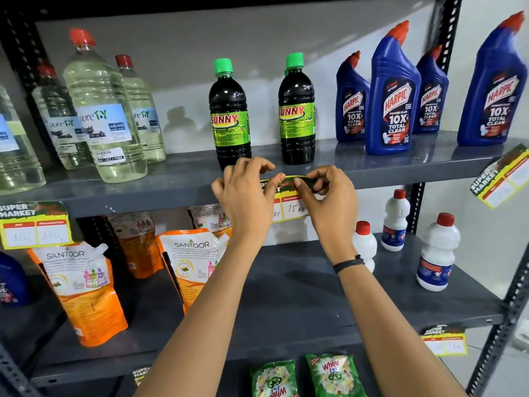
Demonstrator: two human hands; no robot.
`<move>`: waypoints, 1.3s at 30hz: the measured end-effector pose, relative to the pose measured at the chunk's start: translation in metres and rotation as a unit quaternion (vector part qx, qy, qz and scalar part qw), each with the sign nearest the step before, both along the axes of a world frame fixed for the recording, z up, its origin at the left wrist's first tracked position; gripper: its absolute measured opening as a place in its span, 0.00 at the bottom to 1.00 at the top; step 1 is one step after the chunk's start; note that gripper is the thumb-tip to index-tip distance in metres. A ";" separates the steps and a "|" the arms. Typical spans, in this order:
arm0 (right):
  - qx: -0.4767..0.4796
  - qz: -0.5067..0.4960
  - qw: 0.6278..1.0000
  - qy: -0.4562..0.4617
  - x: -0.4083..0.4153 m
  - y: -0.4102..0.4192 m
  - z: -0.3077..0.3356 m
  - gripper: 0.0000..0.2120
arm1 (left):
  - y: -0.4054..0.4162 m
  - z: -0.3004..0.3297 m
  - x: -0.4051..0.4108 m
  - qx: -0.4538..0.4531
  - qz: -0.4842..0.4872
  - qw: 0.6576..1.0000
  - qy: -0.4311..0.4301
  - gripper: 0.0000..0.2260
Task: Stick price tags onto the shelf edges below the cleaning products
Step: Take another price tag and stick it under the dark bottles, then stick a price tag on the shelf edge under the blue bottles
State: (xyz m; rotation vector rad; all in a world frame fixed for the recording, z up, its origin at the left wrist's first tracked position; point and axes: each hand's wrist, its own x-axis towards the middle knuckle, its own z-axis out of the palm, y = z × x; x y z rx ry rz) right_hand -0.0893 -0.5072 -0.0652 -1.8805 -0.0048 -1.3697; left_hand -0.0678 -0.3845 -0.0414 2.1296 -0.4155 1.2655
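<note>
Both forearms reach up; left hand & right hand fingers pinched on top edge of price tag at shelf edge, below Sunny bottles

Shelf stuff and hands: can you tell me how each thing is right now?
Left hand: pinching the middle tag's top edge.
Right hand: pinching the same edge.
Middle tag: held at the shelf edge, top curled.
Left tag: stuck on, flat.
Right tag: on, tilted.
Sunny bottles: upright, capped.
Harpic bottles: upright, capped.
</note>
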 end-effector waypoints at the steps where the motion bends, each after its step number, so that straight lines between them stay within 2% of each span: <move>1: 0.000 0.001 1.000 0.000 0.001 -0.001 0.000 0.07 | -0.001 0.000 0.001 -0.005 0.003 1.000 0.001 0.08; 8: 0.026 0.087 0.996 -0.017 -0.013 -0.024 -0.001 0.08 | -0.007 0.002 -0.008 -0.021 0.021 0.999 0.027 0.10; 10: 0.052 0.090 0.994 -0.038 -0.023 -0.047 -0.001 0.07 | -0.019 0.002 -0.018 -0.049 0.063 0.996 0.029 0.11; 13: 0.038 0.052 0.996 -0.062 -0.042 -0.092 0.000 0.05 | -0.055 0.000 -0.040 -0.140 0.109 0.984 -0.035 0.09; 15: 0.008 0.015 0.998 -0.065 -0.053 -0.131 0.003 0.05 | -0.094 -0.002 -0.053 -0.197 0.058 0.974 -0.097 0.08; 18: -0.022 -0.048 0.996 -0.066 -0.065 -0.191 0.007 0.05 | -0.162 -0.011 -0.069 -0.195 -0.043 0.969 -0.145 0.05; 20: -0.016 -0.088 0.993 -0.077 -0.071 -0.231 0.007 0.06 | -0.211 -0.024 -0.079 -0.177 -0.097 0.973 -0.116 0.04; 24: -0.053 -0.161 0.982 -0.080 -0.078 -0.292 0.004 0.09 | -0.289 -0.057 -0.088 -0.178 -0.126 0.975 0.047 0.10; 28: -0.126 -0.142 0.982 -0.002 -0.071 -0.326 0.009 0.14 | -0.331 -0.067 -0.076 -0.211 -0.194 0.937 0.198 0.14; 33: -0.121 -0.056 0.991 0.031 -0.059 -0.340 0.015 0.12 | -0.352 -0.057 -0.066 -0.306 -0.271 0.880 0.241 0.07; 39: -0.093 -0.032 0.993 0.070 -0.051 -0.348 0.031 0.10 | -0.357 -0.045 -0.072 -0.303 -0.261 0.889 0.223 0.07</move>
